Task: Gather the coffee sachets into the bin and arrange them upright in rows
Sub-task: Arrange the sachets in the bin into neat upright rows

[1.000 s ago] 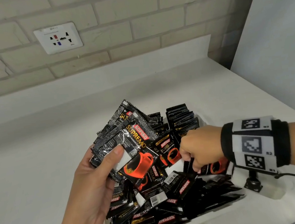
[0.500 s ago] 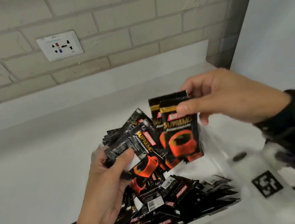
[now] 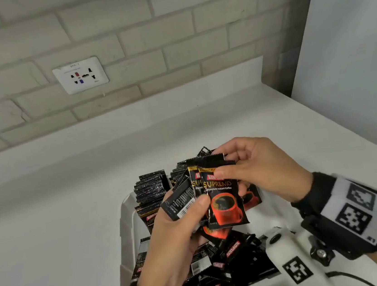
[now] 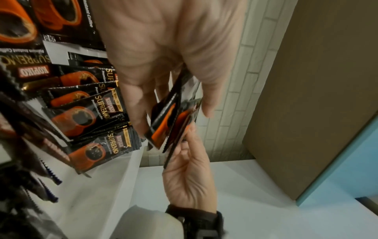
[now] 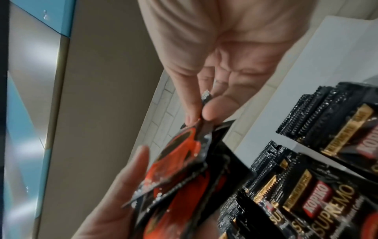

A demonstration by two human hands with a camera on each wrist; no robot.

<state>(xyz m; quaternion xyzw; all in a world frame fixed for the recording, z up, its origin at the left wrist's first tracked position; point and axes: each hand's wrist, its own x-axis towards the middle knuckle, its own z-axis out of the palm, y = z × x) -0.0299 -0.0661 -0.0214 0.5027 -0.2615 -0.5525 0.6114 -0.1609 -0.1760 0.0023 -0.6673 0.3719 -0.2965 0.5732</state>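
Note:
A white bin [image 3: 125, 224] on the counter holds black Kopiko Supremo coffee sachets. Upright rows [image 3: 151, 187] stand at its far end and a loose pile [image 3: 223, 264] fills the near end. Above the bin my left hand [image 3: 190, 204] grips a small bundle of sachets, thumb across a barcode side. My right hand [image 3: 227, 170] pinches the top edge of upright sachets [image 3: 226, 204] pressed against that bundle. In the left wrist view the bundle [image 4: 171, 122] sits edge-on between both hands. The right wrist view shows thumb and finger [image 5: 199, 116] pinching the sachet tops [image 5: 180, 153].
The bin sits on a white counter [image 3: 51, 231] against a brick wall with a socket plate [image 3: 80, 75]. A grey panel [image 3: 349, 51] closes the right side. The white wrist camera [image 3: 289, 258] hangs over the bin's near right corner.
My right hand pulled sachets out of the bin, lifted them upright, then brought them down against the bundle in my left hand. The left hand shifted right over the bin.

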